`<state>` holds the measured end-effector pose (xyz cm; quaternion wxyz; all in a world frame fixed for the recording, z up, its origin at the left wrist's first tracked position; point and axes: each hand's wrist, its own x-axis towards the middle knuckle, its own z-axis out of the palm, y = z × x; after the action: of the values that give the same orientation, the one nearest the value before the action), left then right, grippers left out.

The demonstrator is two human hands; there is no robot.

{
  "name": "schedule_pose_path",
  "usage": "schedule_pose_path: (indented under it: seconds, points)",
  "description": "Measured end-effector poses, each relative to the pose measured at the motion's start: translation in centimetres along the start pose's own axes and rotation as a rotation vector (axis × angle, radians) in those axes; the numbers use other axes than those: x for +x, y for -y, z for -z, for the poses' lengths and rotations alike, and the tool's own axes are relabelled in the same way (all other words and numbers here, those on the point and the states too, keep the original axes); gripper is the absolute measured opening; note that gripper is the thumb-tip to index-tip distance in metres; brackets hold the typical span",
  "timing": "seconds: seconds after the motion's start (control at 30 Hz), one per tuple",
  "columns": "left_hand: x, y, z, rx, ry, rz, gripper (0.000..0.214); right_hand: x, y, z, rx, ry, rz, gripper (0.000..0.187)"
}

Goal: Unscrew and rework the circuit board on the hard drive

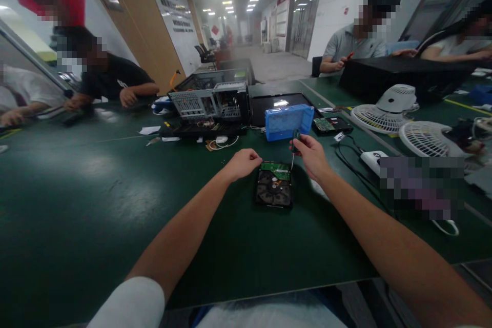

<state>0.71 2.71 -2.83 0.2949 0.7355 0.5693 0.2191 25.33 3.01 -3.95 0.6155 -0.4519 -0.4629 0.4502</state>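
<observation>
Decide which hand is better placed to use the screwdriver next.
Probably the right hand: it holds the screwdriver shaft down, near the hard drive's far right corner; the left hand is by the far left.

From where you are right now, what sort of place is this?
Probably an office-like room used as an electronics workshop: an open computer case and a hard drive with its green circuit board showing lie on the green table, and the right hand holds a screwdriver.

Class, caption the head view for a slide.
Right hand holds a screwdriver beside a hard disk drive, left hand at the drive's corner.
</observation>
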Motion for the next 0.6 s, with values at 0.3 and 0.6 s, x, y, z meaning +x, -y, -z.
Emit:
schedule_pose_path:
  seconds: [0.3,0.6]
  points:
    - [-0.37,-1.16,-0.68,0.148,-0.009,-0.012,0.018,-0.02,0.07,0.08,0.007,0.002,0.003,0.037]
    - [-0.41,-0.81,-0.87,0.162,0.006,-0.07,0.018,0.0,0.05,0.05,-0.003,-0.001,0.003,0.037]
